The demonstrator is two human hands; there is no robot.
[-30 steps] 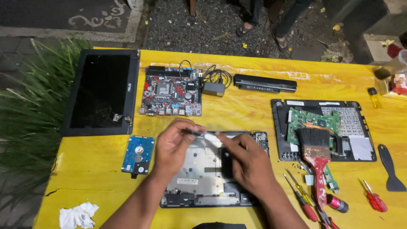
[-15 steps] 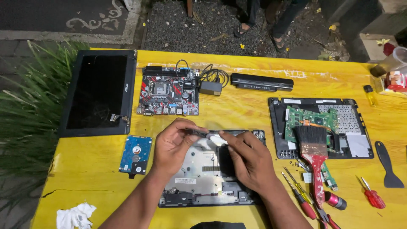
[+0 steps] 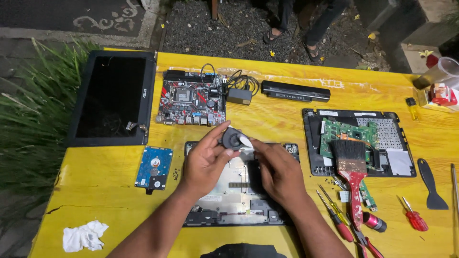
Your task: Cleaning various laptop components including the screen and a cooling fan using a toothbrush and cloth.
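Left hand pinches a round black fan; right hand presses a white wipe against it (above the open laptop base)

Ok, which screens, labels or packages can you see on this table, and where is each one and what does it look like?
Laptop screen panel: far left, flat, black, dark.
Hard drive: left of the left hand, blue board with round white stickers.
White label: on the open laptop base at right, plain rectangle.
Small red and white package: far right edge.
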